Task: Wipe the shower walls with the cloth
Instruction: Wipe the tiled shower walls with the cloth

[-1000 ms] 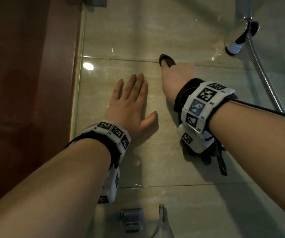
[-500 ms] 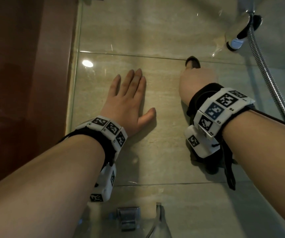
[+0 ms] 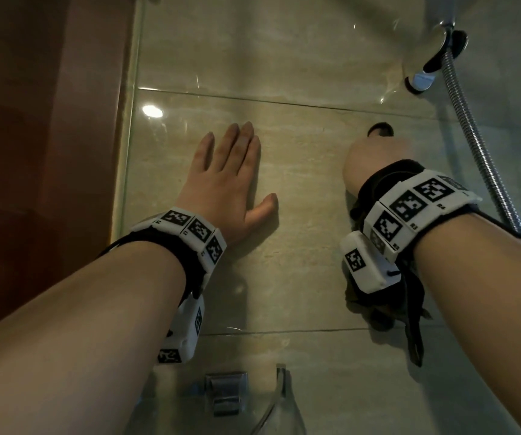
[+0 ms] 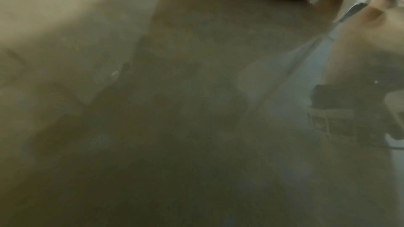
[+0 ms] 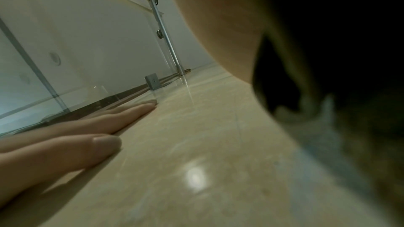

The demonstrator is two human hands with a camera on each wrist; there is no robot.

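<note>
At 9 o'clock in the head view we saw a brown wooden panel (image 3: 33, 152) running down the edge, with the pale rim of a glass pane (image 3: 129, 127) beside it. Next came our left hand (image 3: 226, 186), laid flat on the beige tiled shower wall (image 3: 300, 215), its 4 fingers straight and close together, pointing toward 12 o'clock, the thumb spread toward 3 o'clock. From the right wrist view the same left hand (image 5: 65, 137) lay with its straight fingers (image 5: 135, 108) touching the wall (image 5: 196, 144), and behind it stood the glass pane (image 5: 87, 49) with a small metal bracket (image 5: 151, 81) at its foot. At 6 o'clock in the head view a metal clip (image 3: 226, 392) held a curved glass edge (image 3: 279, 400). Toward 3 o'clock our right hand (image 3: 375, 161) was pressed to the wall well apart from the left, its fingers hidden behind the knuckles; a dark bit of the cloth (image 3: 380, 129) showed just past them at 12 o'clock. In the right wrist view the dark cloth (image 5: 349, 127) sat bunched under the palm against the tile, so we were gripping it. At 1 o'clock a chrome shower holder (image 3: 432, 58) sat on the wall, and a ribbed metal hose (image 3: 479, 146) ran down from it toward 4 o'clock
</note>
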